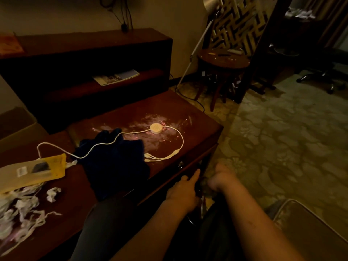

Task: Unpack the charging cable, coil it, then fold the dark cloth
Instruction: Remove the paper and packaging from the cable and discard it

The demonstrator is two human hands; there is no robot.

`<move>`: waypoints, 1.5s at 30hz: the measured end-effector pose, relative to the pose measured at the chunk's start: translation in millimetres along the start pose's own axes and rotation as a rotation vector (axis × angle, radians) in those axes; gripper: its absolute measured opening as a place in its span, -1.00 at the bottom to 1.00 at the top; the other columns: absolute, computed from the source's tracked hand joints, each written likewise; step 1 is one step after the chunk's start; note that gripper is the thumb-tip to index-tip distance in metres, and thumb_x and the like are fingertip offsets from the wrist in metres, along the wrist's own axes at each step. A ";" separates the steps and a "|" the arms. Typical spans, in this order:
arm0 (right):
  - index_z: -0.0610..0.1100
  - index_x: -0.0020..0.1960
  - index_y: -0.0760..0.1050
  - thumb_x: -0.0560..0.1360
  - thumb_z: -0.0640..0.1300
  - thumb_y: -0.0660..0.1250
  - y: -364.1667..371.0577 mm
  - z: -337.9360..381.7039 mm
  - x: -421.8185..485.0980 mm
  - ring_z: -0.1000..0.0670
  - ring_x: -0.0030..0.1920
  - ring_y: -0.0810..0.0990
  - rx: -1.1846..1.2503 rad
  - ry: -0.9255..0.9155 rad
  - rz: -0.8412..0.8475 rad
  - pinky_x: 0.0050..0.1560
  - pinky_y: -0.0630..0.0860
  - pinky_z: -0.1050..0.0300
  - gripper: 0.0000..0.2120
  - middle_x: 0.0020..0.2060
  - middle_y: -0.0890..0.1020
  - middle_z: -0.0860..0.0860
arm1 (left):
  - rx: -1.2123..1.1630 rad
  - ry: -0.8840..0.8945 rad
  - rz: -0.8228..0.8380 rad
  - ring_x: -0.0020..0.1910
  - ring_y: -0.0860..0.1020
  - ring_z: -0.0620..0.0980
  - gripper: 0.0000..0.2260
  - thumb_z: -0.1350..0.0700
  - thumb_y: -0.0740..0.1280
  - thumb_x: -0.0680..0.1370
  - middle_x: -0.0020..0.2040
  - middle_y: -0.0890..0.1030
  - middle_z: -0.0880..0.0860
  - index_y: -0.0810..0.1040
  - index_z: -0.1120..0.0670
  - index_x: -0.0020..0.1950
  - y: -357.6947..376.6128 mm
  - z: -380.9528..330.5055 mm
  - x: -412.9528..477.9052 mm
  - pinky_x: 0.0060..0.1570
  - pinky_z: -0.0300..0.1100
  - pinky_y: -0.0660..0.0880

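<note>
White paper scraps [24, 206] litter the left end of the tabletop [197, 117], just beside a yellow pouch [37, 169]. They could snag in the loops once coiling begins. The charging cable [98, 145] is out and uncoiled. One end loops away behind the pouch, and I cannot tell whether it is fully free, so a sharp pull may drag the pouch along. From there the cable runs across the dark cloth [116, 166], which lies crumpled with its near part hanging over the front edge. Lifting the cloth first would haul the cable with it, so the cable likely needs to come clear before any folding. Further right the cable meets a round hub [156, 128], then curves back to three connectors [150, 157] touching the cloth's edge. A tug from the left could slide the hub across the wood.

Both hands are off the task's things, low at the front edge. The left hand [183, 193] rests there with a finger stretched forward; the right hand [224, 178] is blurred — its grip cannot be told.
</note>
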State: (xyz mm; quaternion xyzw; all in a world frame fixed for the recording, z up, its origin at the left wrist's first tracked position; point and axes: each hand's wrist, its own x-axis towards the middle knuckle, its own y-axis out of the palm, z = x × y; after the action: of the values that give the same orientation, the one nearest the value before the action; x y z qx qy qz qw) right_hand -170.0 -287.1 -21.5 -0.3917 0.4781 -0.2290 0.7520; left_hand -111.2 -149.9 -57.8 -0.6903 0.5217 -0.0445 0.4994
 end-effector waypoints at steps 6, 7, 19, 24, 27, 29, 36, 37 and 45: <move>-0.14 0.53 0.26 0.47 -0.27 0.42 -0.6 3.8 0.9 -0.20 0.45 0.38 0.026 0.021 0.040 0.26 0.50 0.06 -0.32 0.43 0.36 -0.16 | 0.037 -0.013 -0.038 0.49 0.31 0.20 -0.14 -0.02 0.37 0.59 0.59 0.16 0.08 -0.21 -0.27 0.62 -2.8 8.0 -6.8 0.33 0.18 0.43; -0.14 0.52 0.28 0.46 -0.29 0.42 0.1 4.7 -0.7 -0.20 0.42 0.40 0.057 0.023 0.038 0.23 0.50 0.06 -0.33 0.40 0.39 -0.16 | 0.052 -0.024 -0.050 0.49 0.30 0.21 -0.13 -0.02 0.38 0.59 0.59 0.15 0.09 -0.22 -0.26 0.62 -4.3 9.9 -8.9 0.32 0.19 0.44; 0.03 0.05 0.57 0.54 -0.07 0.39 48.0 103.0 -62.7 0.03 -0.08 0.64 0.377 -0.533 -0.244 -0.05 0.63 0.00 -0.90 -0.11 0.66 0.10 | 0.001 -0.125 -0.352 0.44 0.29 0.17 -0.17 0.10 0.33 0.59 0.59 0.12 0.01 -0.18 -0.25 0.63 -63.7 44.7 -73.9 0.19 0.10 0.51; 0.03 -0.05 0.58 0.51 -0.17 0.43 73.0 172.1 -99.8 0.12 -0.31 0.61 0.455 -0.785 -0.119 -0.36 0.46 0.35 -0.90 -0.24 0.65 0.06 | -0.051 -0.179 -0.584 0.47 0.25 0.13 -0.18 0.12 0.28 0.59 0.61 0.09 -0.02 -0.20 -0.26 0.63 -93.5 105.3 -122.6 0.18 -0.03 0.50; 0.03 -0.01 0.63 0.47 -0.23 0.47 108.5 215.4 -131.4 0.18 -0.27 0.64 0.429 -0.930 0.031 -0.27 0.52 0.38 -0.82 -0.20 0.69 0.11 | -0.021 -0.311 -0.687 0.46 0.25 0.14 -0.21 0.10 0.27 0.59 0.60 0.12 -0.01 -0.15 -0.22 0.64 -97.5 159.3 -155.8 0.28 0.00 0.45; 0.04 0.11 0.66 0.46 -0.20 0.49 133.3 234.7 -147.4 0.18 -0.16 0.63 0.321 -1.031 0.111 -0.13 0.56 0.35 -0.74 -0.07 0.67 0.16 | -0.011 -0.424 -0.714 0.47 0.24 0.16 -0.23 0.08 0.29 0.58 0.59 0.15 0.01 -0.10 -0.20 0.65 -94.6 194.0 -179.1 0.35 0.02 0.40; 0.05 0.34 0.57 0.44 -0.09 0.56 178.9 288.2 -150.9 0.02 0.19 0.56 -0.020 -1.085 0.128 0.27 0.53 0.09 -0.52 0.25 0.56 0.05 | -0.187 -0.659 -0.862 0.34 0.44 0.00 -0.37 -0.03 0.48 0.52 0.38 0.38 -0.02 0.32 -0.10 0.53 -85.5 282.1 -234.8 0.29 -0.08 0.52; 0.04 0.36 0.54 0.45 -0.09 0.55 183.7 293.5 -151.6 -0.01 0.25 0.51 -0.089 -1.110 0.139 0.31 0.49 0.07 -0.50 0.28 0.51 0.04 | -0.191 -0.645 -0.859 0.30 0.47 -0.03 -0.41 -0.02 0.48 0.52 0.35 0.41 -0.04 0.36 -0.10 0.50 -84.2 286.0 -234.6 0.27 -0.11 0.53; 0.06 -0.04 0.67 0.52 -0.12 0.47 195.7 296.8 -136.6 0.05 0.07 0.56 -0.027 -1.046 0.087 -0.03 0.44 0.26 -0.91 0.06 0.59 0.07 | -0.218 -0.519 -0.930 0.01 0.56 -0.22 -0.77 0.08 0.40 0.59 0.12 0.61 -0.11 0.60 -0.09 0.23 -79.1 285.2 -215.3 0.00 -0.34 0.53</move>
State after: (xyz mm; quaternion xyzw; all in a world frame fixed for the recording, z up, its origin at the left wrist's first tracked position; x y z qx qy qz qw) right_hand 30.9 36.2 -35.9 -0.4431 0.0574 0.0351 0.8939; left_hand 11.1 194.8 -42.5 -0.8843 0.0222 -0.0345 0.4652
